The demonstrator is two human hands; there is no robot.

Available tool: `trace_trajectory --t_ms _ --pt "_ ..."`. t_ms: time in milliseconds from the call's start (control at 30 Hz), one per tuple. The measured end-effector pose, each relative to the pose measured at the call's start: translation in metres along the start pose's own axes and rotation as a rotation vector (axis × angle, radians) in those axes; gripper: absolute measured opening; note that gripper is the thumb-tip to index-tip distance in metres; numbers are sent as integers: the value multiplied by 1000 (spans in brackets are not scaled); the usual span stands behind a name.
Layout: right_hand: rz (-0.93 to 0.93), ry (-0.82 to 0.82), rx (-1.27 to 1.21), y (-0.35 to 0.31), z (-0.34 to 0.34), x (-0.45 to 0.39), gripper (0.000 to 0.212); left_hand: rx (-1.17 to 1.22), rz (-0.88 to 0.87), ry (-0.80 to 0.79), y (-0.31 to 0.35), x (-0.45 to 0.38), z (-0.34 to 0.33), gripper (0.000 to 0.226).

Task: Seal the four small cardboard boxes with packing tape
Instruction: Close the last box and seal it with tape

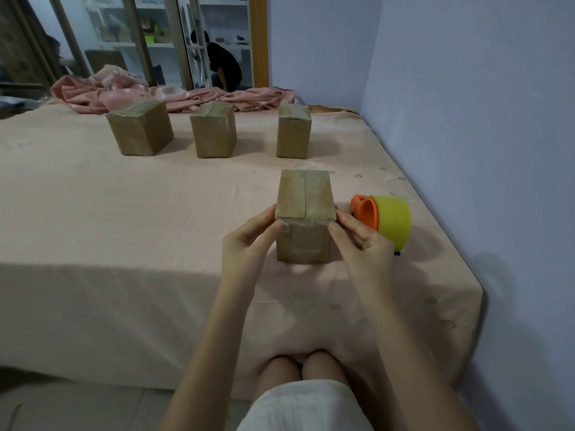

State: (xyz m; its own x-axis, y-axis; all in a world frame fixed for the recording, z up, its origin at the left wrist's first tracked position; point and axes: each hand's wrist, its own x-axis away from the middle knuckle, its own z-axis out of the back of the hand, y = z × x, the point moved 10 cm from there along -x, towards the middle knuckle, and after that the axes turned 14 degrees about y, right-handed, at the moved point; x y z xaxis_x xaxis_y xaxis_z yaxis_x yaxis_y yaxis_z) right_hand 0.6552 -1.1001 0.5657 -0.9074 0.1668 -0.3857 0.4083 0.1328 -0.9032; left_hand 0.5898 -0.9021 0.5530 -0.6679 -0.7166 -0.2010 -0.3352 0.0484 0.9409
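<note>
Near bed (124,213) edge, both hands, left hand (249,244) and right hand (362,244), pinch box (305,213) top corners; dispenser (385,219) at 3 o'clock, touching right hand

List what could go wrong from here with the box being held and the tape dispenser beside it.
1. The near box stands on soft bedding; pressure from the left hand and right hand could tip it.
2. Its top flaps show a centre gap, so tape may wrinkle or miss.
3. The tape dispenser lies close to the bed's right edge and might roll off.
</note>
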Motion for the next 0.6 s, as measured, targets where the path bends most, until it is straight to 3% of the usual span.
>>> trace_trajectory --t_ms 467,600 --pt "-7 109 18 7 3 -3 31 15 -8 135 1 -1 -2 19" --pt "-23 95 30 6 -1 3 37 -35 -36 141 4 4 -5 26"
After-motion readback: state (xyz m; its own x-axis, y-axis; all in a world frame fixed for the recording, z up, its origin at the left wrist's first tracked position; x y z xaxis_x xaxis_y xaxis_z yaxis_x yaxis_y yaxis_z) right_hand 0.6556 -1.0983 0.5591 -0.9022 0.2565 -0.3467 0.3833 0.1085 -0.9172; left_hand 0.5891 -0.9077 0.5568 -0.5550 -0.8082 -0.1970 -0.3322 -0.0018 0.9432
